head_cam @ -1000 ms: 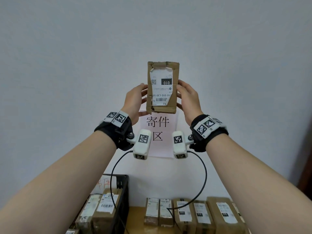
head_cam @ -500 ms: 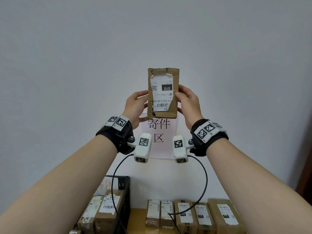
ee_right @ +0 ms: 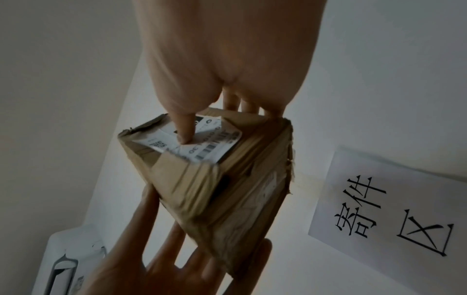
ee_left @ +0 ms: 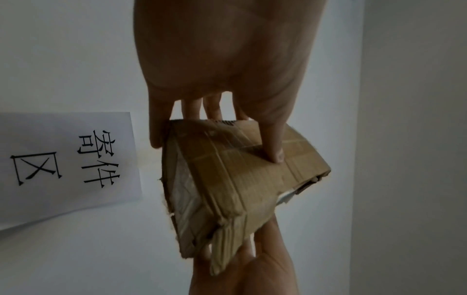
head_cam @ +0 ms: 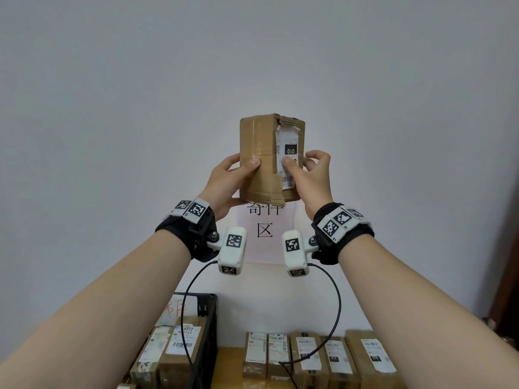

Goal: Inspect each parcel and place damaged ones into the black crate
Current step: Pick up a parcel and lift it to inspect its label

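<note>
Both hands hold a brown cardboard parcel (head_cam: 259,158) up in front of the wall, above the table. Its white shipping label (head_cam: 289,153) is torn and its corners are crushed and ripped (ee_left: 222,239). My left hand (head_cam: 230,178) grips the parcel's left side, thumb on the near face and fingers behind (ee_left: 275,147). My right hand (head_cam: 309,172) grips the right side with its thumb pressed on the label (ee_right: 184,129). The black crate (head_cam: 207,327) stands at the lower left with several parcels inside.
A row of several labelled parcels (head_cam: 317,357) lies on the wooden table (head_cam: 227,366) against the wall. A paper sign (head_cam: 264,234) with printed characters hangs on the wall behind the hands. Cables hang from the wrist cameras.
The parcel has been turned about its upright axis, so a plain side now faces me and the label sits at the right. Both hands have dropped slightly in view.
</note>
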`<state>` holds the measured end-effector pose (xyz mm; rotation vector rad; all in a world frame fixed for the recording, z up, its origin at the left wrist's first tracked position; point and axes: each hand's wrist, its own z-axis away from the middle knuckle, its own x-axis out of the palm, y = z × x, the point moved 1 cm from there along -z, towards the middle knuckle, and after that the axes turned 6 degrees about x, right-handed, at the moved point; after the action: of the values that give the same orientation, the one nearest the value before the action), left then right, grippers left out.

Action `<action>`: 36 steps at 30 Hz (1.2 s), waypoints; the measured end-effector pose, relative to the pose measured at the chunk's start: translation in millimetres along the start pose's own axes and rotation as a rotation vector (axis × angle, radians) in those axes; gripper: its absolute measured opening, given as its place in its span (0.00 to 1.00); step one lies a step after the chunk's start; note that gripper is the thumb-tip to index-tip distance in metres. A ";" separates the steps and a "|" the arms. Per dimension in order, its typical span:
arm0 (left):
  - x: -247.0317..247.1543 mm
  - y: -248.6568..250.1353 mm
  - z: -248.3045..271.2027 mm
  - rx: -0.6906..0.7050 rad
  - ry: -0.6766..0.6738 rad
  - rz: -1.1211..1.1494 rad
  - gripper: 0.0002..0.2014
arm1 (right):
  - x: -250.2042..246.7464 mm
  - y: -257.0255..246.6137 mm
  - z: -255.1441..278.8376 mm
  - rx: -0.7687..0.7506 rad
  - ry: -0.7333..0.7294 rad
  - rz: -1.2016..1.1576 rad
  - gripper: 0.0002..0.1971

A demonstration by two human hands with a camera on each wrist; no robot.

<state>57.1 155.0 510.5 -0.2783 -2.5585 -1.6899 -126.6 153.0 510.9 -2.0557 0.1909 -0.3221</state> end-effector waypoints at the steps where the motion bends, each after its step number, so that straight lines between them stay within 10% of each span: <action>1: -0.7 -0.1 0.7 0.015 0.011 -0.001 0.24 | 0.6 -0.8 -0.2 -0.030 0.014 0.050 0.14; 3: -2.7 -1.3 0.1 0.040 0.044 0.001 0.21 | 0.8 -3.3 0.0 -0.074 0.018 0.128 0.03; 23: -0.2 -1.6 -4.8 0.003 0.088 -0.047 0.09 | 8.1 1.4 4.0 0.092 -0.044 0.034 0.08; 28: -0.7 -1.7 -5.9 -0.012 0.074 -0.063 0.13 | 5.8 1.4 1.6 0.069 -0.037 0.016 0.07; 33: 2.9 -5.7 -8.8 -0.013 0.076 -0.079 0.43 | 4.3 1.9 -0.8 0.079 -0.026 -0.028 0.10; 36: 6.9 -5.3 -11.6 0.053 0.077 -0.030 0.40 | 3.5 6.4 -3.2 0.079 -0.022 0.005 0.17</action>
<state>48.7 143.2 511.4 -0.1700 -2.5594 -1.6064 -124.3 146.3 507.3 -1.9799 0.1671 -0.3000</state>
